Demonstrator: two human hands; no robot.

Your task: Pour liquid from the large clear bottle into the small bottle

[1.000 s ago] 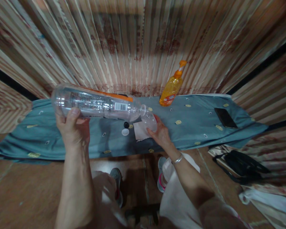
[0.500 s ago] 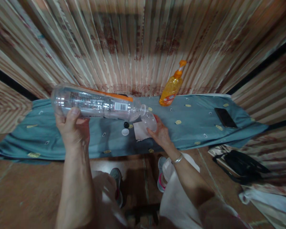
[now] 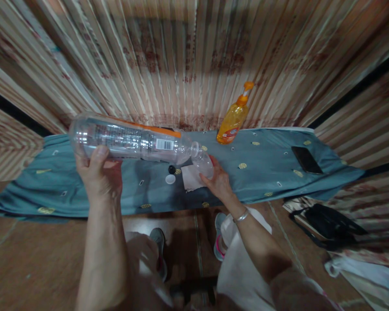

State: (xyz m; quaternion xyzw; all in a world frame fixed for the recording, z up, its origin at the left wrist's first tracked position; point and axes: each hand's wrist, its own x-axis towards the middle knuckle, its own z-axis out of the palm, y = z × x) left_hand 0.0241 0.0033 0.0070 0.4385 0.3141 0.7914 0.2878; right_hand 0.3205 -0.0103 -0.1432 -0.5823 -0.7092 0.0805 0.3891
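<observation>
Right grip (image 3: pixel 220 182) is closed round a small bottle (image 3: pixel 201 163); from it, a pump bottle (image 3: pixel 233 119) at one o'clock, phone (image 3: pixel 307 160) at three. Left grip (image 3: pixel 100 177) hugs a big bottle (image 3: pixel 132 141), fingers mostly hidden.

L fingers (image 3: pixel 99 156) grip lg btl (image 3: pixel 132 140) sideways; R fingers (image 3: pixel 214 163) hold sm btl (image 3: pixel 202 163).

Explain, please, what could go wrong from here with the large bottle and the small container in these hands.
The large bottle is tipped nearly level, its mouth at the small container, so any liquid might spill onto the cloth if they part. The left hand holds it near its base, so the neck could wobble. The loose black piece and white disc nearby might get knocked.
</observation>
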